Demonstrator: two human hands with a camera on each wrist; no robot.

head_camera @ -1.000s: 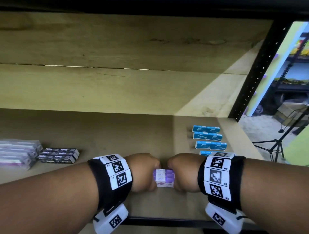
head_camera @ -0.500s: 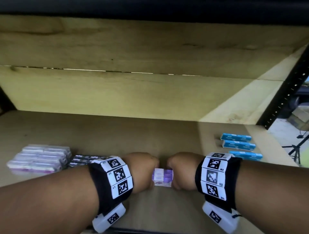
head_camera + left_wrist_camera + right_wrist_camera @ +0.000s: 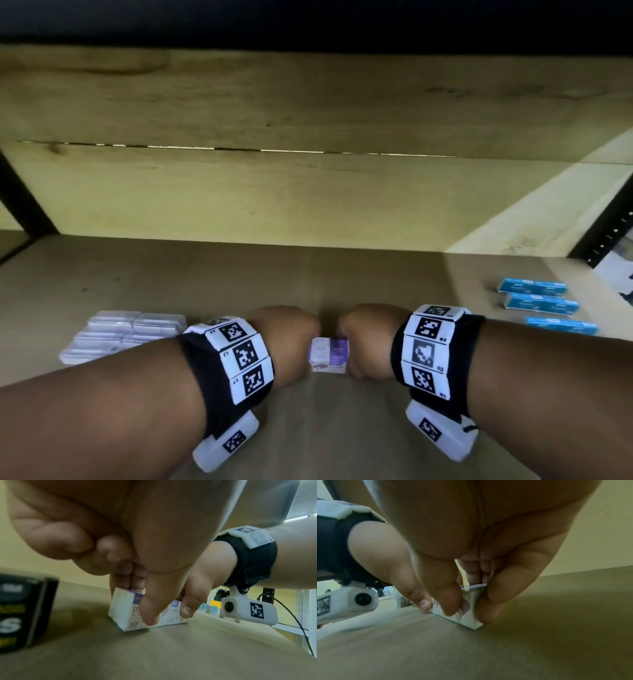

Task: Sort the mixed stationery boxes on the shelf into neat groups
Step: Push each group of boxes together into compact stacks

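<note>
A small bunch of white-and-purple boxes stands on the wooden shelf, near its front edge at the middle. My left hand grips its left side, thumb on the front face and fingers behind, as the left wrist view shows on the boxes. My right hand grips the right side the same way around the boxes. The bunch rests on the shelf between both hands.
A group of pale lilac boxes lies at the left. A black box with yellow print stands close to my left wrist. Three blue boxes lie in a row at the right. Black shelf posts frame the sides.
Both hands and the bunch of boxes have slid left along the shelf. The lilac group is now nearer and the blue boxes farther to the right. The grip is unchanged.
</note>
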